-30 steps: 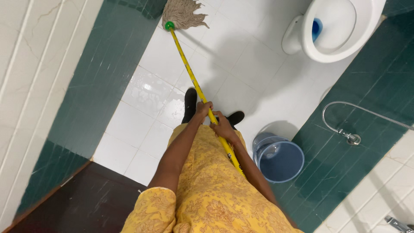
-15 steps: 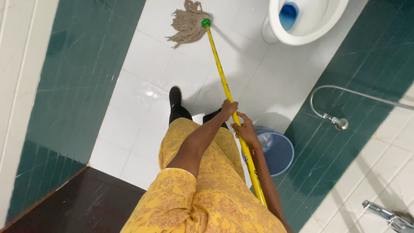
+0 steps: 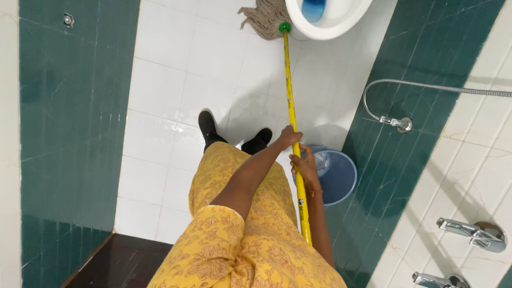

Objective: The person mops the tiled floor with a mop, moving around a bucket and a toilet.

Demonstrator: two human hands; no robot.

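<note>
- Yellow was the mop handle [image 3: 293,128], which ran from the person's waist straight up the head view to the toilet bowl [image 3: 326,21], the landmark for everything else.
- String mop head [image 3: 265,19], tan and splayed, lay on the white floor tiles [image 3: 176,90], pressed against the near-left foot of the toilet bowl, with a green collar [image 3: 285,26] joining it to the handle.
- Left hand [image 3: 289,137] was closed round the handle on the side nearer the toilet bowl, fingers wrapped fully about it, forearm stretched forward across the yellow patterned dress [image 3: 240,234].
- Right hand [image 3: 305,168] gripped the handle just behind the left, farther from the toilet bowl, fingers curled around it, wrist bent slightly and arm tucked close to the body.
- Blue bucket [image 3: 336,178] stood well back from the toilet bowl, just beside the right hand; a hose and spray tap [image 3: 397,124] hung on the green wall tiles beyond it.
- Judging from this, working round the bowl's foot well called for keeping the strings flat on the tile, steering with the forward hand and pushing with the rear one, without knocking the bucket.
- Black shoes [image 3: 207,124] stood apart, short of the toilet bowl.
</note>
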